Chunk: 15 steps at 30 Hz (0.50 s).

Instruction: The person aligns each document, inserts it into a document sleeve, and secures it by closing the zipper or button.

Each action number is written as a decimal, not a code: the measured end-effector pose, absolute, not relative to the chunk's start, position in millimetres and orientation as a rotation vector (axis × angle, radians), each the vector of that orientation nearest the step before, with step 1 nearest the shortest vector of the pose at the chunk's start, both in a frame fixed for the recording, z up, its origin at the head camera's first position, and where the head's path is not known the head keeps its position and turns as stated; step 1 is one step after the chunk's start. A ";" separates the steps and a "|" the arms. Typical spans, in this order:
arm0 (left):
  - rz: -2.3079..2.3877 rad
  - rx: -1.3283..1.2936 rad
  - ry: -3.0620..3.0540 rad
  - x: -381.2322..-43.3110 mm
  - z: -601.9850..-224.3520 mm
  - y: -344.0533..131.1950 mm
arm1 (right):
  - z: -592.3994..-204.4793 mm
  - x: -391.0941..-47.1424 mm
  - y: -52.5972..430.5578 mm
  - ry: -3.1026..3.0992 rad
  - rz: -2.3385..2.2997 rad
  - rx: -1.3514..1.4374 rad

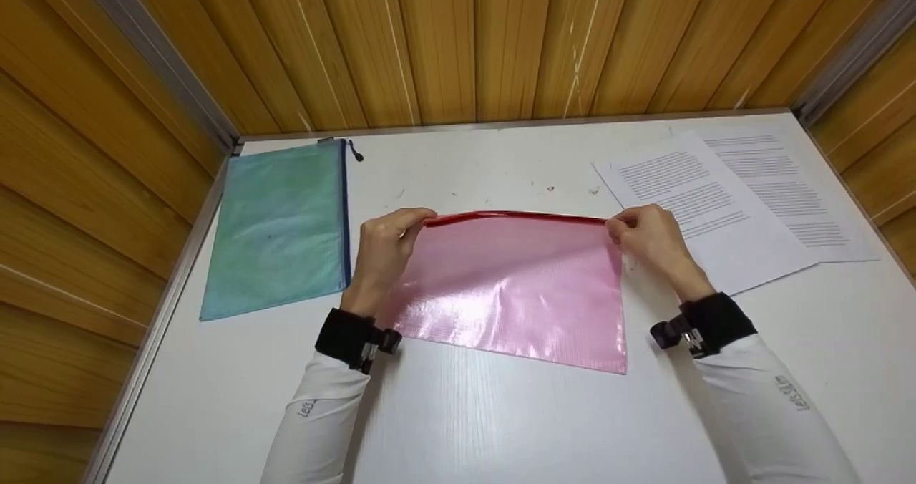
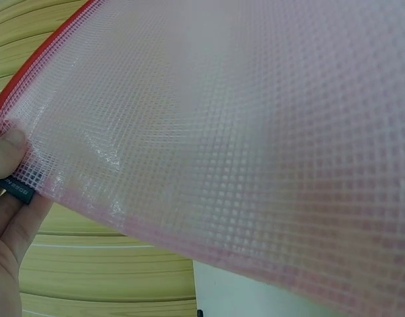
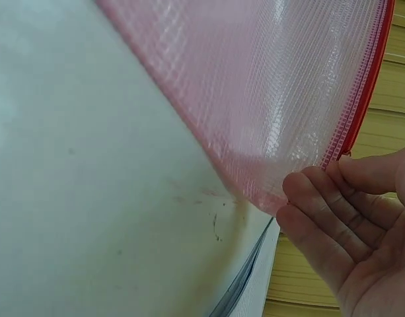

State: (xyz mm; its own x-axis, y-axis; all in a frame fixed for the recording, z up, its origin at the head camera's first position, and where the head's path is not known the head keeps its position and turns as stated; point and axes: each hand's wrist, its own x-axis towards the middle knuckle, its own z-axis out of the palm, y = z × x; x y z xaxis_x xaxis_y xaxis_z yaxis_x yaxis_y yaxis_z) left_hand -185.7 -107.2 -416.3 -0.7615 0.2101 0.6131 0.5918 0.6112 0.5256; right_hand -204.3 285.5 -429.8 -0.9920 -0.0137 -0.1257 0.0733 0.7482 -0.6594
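A pink mesh zipper pouch (image 1: 515, 291) with a red zipped edge hangs between both hands over the white table. My left hand (image 1: 386, 248) pinches its upper left corner, thumb on the near face beside a small dark label (image 2: 16, 189). The upper right corner is pinched by my right hand (image 1: 655, 240), at the end of the red zipper (image 3: 370, 86). Stretched between the hands, the zipped edge is nearly level, with a slight bend toward the left. The pouch's lower edge slants down to the right in the head view.
Left on the table (image 1: 544, 427) lies a green-blue zipper pouch (image 1: 279, 226) with a dark zipper and pull. Overlapping printed sheets (image 1: 744, 248) lie at the back right. Wooden-slat panels (image 1: 472, 47) stand behind and at the sides. Small marks dot the tabletop behind the pink pouch.
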 end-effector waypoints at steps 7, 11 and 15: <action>-1.032 -0.648 -2.344 -185.6 -417.4 -108.0 | -429.1 -202.8 292.1 2.776 -1.082 0.064; -1.032 -0.648 -2.359 -186.3 -418.7 -109.3 | -427.9 -201.5 295.3 2.777 -1.077 0.068; -1.017 -0.637 -2.358 -186.8 -420.3 -112.0 | -427.2 -200.1 299.7 2.803 -1.044 0.066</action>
